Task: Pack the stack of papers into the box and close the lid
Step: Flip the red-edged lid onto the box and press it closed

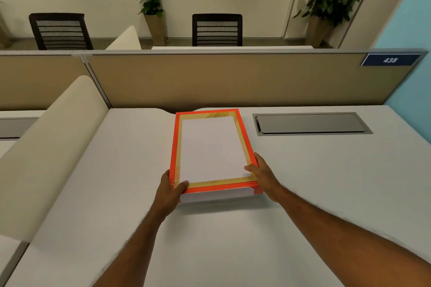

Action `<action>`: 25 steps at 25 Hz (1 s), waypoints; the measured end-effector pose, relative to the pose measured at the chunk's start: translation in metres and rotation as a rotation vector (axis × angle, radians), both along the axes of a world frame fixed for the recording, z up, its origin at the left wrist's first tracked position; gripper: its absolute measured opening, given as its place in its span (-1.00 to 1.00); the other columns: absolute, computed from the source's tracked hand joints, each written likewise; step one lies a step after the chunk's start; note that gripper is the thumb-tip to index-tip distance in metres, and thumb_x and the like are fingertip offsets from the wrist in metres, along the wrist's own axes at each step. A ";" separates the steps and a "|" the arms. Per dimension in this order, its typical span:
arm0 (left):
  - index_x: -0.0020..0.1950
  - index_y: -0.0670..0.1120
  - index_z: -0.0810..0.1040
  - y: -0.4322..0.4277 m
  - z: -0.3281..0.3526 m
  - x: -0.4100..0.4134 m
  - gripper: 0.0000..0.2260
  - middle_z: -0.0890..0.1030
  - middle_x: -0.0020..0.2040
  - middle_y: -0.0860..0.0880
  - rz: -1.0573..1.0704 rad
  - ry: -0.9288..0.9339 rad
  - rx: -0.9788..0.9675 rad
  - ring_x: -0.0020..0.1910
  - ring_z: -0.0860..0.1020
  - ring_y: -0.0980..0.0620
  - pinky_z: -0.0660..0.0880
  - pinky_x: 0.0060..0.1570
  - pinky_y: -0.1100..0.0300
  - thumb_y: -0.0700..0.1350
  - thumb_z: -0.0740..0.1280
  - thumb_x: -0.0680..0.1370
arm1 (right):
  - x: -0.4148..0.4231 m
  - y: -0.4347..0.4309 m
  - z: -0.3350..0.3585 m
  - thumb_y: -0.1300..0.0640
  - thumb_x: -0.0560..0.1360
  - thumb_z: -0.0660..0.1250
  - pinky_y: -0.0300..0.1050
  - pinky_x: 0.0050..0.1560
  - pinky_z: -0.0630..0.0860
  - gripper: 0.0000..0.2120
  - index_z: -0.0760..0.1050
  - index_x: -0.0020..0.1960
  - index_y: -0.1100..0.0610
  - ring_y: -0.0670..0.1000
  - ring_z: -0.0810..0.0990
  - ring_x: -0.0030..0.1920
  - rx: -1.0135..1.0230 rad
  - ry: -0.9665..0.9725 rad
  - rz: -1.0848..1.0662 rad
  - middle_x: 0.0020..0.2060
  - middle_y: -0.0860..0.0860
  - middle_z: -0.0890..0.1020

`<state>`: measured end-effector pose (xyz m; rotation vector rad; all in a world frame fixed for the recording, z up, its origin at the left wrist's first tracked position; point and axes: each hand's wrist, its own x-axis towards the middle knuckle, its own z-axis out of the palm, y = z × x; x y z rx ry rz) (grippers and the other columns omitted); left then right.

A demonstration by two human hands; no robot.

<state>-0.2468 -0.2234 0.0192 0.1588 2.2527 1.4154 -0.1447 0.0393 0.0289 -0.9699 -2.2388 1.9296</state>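
An orange box [245, 134] lies flat on the white desk [303, 193], open at the top, with a yellow inner border. A stack of white papers [211, 147] rests inside it. Along the box's near edge a white slab [217, 195] shows under the orange rim; I cannot tell whether it is a lid or the base. My left hand [171, 190] grips the near left corner, thumb over the rim. My right hand [262, 171] holds the near right corner, thumb touching the paper's edge.
A grey cable hatch [312, 123] is set into the desk to the right of the box. A tan partition [233, 79] closes off the back, and a cream curved divider [53, 147] stands on the left. Chairs and potted plants stand beyond the partition.
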 end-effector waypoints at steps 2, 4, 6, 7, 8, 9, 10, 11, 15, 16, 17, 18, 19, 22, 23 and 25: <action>0.51 -0.09 0.13 -0.001 -0.004 0.001 -0.40 0.37 0.42 -0.13 -0.016 0.023 -0.025 0.32 0.44 -0.19 0.48 0.26 -0.12 -0.03 0.32 0.55 | 0.003 -0.001 -0.004 0.06 0.58 0.26 -0.10 0.04 0.50 -0.39 0.06 0.54 0.00 0.03 0.46 0.18 0.035 -0.030 0.017 0.31 -0.03 0.39; 0.52 -0.09 0.13 -0.002 -0.007 0.003 -0.39 0.36 0.43 -0.14 -0.017 0.025 -0.043 0.33 0.44 -0.19 0.48 0.27 -0.14 -0.02 0.32 0.55 | 0.003 -0.002 -0.009 0.01 0.56 0.28 -0.04 0.12 0.52 -0.36 0.06 0.54 0.01 0.06 0.48 0.23 0.114 -0.068 0.030 0.37 0.01 0.38; 0.52 -0.08 0.12 -0.003 -0.010 0.005 -0.35 0.35 0.45 -0.14 -0.009 0.058 -0.056 0.34 0.44 -0.20 0.47 0.27 -0.15 0.03 0.33 0.53 | -0.002 -0.002 -0.009 -0.03 0.55 0.30 0.00 0.20 0.50 -0.37 0.12 0.52 0.06 0.11 0.47 0.30 0.281 -0.076 0.029 0.41 0.05 0.38; 0.53 -0.08 0.11 -0.004 -0.011 0.004 -0.32 0.33 0.47 -0.13 0.004 0.098 -0.074 0.36 0.42 -0.20 0.46 0.28 -0.15 0.08 0.34 0.51 | -0.007 0.000 -0.007 -0.05 0.54 0.30 0.01 0.24 0.48 -0.38 0.14 0.51 0.08 0.12 0.45 0.34 0.383 -0.073 0.036 0.42 0.06 0.37; 0.53 -0.07 0.12 -0.004 -0.010 0.003 -0.29 0.29 0.50 -0.12 0.016 0.152 -0.111 0.39 0.39 -0.19 0.43 0.29 -0.16 0.12 0.35 0.49 | -0.013 0.003 -0.005 -0.08 0.54 0.29 0.04 0.28 0.46 -0.37 0.14 0.50 0.08 0.11 0.43 0.37 0.472 -0.068 0.059 0.44 0.06 0.34; 0.53 -0.06 0.13 -0.004 -0.009 0.001 -0.27 0.24 0.53 -0.10 0.008 0.228 -0.163 0.43 0.35 -0.18 0.41 0.31 -0.16 0.17 0.34 0.48 | -0.019 0.005 -0.005 -0.11 0.53 0.28 0.06 0.33 0.42 -0.36 0.14 0.50 0.08 0.11 0.39 0.41 0.554 -0.067 0.104 0.47 0.05 0.32; 0.53 -0.06 0.15 -0.002 -0.006 -0.002 -0.27 0.21 0.55 -0.08 -0.027 0.316 -0.228 0.46 0.31 -0.16 0.39 0.33 -0.15 0.21 0.33 0.47 | -0.025 0.007 0.000 -0.13 0.53 0.27 0.07 0.38 0.38 -0.36 0.15 0.50 0.08 0.11 0.34 0.45 0.616 -0.075 0.165 0.50 0.05 0.29; 0.52 -0.06 0.17 0.006 -0.014 -0.020 -0.27 0.19 0.56 -0.06 -0.077 0.382 -0.301 0.48 0.29 -0.14 0.36 0.36 -0.13 0.24 0.30 0.47 | -0.050 0.016 -0.005 -0.13 0.53 0.26 0.06 0.42 0.32 -0.36 0.16 0.50 0.08 0.11 0.30 0.48 0.641 -0.103 0.233 0.52 0.05 0.26; 0.52 -0.08 0.22 0.031 -0.022 -0.060 -0.27 0.18 0.57 -0.06 -0.279 0.513 -0.499 0.55 0.15 -0.08 0.19 0.49 -0.05 0.34 0.15 0.49 | -0.112 0.032 -0.002 -0.14 0.54 0.26 0.06 0.50 0.20 -0.34 0.18 0.52 0.13 0.10 0.18 0.54 0.704 -0.168 0.390 0.55 0.08 0.20; 0.52 -0.08 0.22 0.036 -0.020 -0.066 -0.28 0.16 0.57 -0.06 -0.309 0.530 -0.523 0.56 0.13 -0.07 0.16 0.51 -0.06 0.34 0.14 0.50 | -0.122 0.034 0.002 -0.15 0.53 0.26 0.07 0.50 0.20 -0.33 0.17 0.52 0.14 0.11 0.19 0.54 0.714 -0.182 0.396 0.55 0.09 0.21; 0.52 -0.07 0.23 0.040 -0.018 -0.071 -0.29 0.15 0.58 -0.06 -0.328 0.539 -0.533 0.56 0.12 -0.08 0.15 0.51 -0.08 0.34 0.13 0.50 | -0.130 0.036 0.004 -0.15 0.53 0.25 0.08 0.49 0.21 -0.33 0.17 0.52 0.14 0.12 0.19 0.54 0.721 -0.191 0.396 0.54 0.09 0.21; 0.52 -0.06 0.22 0.046 -0.015 -0.077 -0.30 0.15 0.58 -0.06 -0.337 0.537 -0.542 0.56 0.13 -0.08 0.15 0.51 -0.10 0.33 0.12 0.51 | -0.136 0.038 0.005 -0.16 0.53 0.25 0.08 0.49 0.21 -0.32 0.17 0.52 0.14 0.12 0.19 0.53 0.729 -0.204 0.389 0.54 0.09 0.21; 0.52 -0.05 0.22 0.052 -0.013 -0.087 -0.31 0.14 0.58 -0.06 -0.345 0.523 -0.556 0.55 0.14 -0.09 0.16 0.50 -0.11 0.33 0.12 0.51 | -0.143 0.041 0.004 -0.16 0.54 0.25 0.08 0.49 0.20 -0.32 0.16 0.53 0.15 0.12 0.18 0.54 0.733 -0.220 0.386 0.55 0.09 0.21; 0.52 -0.05 0.20 0.066 -0.015 -0.121 -0.31 0.11 0.59 -0.04 -0.356 0.477 -0.606 0.55 0.14 -0.10 0.18 0.48 -0.10 0.33 0.11 0.51 | -0.159 0.053 -0.003 -0.15 0.55 0.23 0.06 0.51 0.16 -0.32 0.16 0.53 0.18 0.12 0.16 0.55 0.766 -0.255 0.403 0.55 0.10 0.20; 0.52 -0.05 0.21 0.069 -0.015 -0.129 -0.31 0.11 0.59 -0.04 -0.361 0.470 -0.615 0.55 0.14 -0.10 0.18 0.48 -0.09 0.33 0.11 0.52 | -0.161 0.056 -0.006 -0.15 0.55 0.23 0.06 0.50 0.17 -0.33 0.17 0.52 0.18 0.12 0.17 0.54 0.789 -0.257 0.410 0.54 0.10 0.21; 0.52 -0.06 0.22 0.073 -0.017 -0.140 -0.32 0.14 0.58 -0.05 -0.361 0.472 -0.617 0.55 0.16 -0.10 0.20 0.48 -0.10 0.31 0.12 0.52 | -0.162 0.059 -0.013 -0.16 0.54 0.22 0.06 0.47 0.22 -0.34 0.22 0.50 0.19 0.11 0.22 0.52 0.847 -0.244 0.399 0.52 0.11 0.26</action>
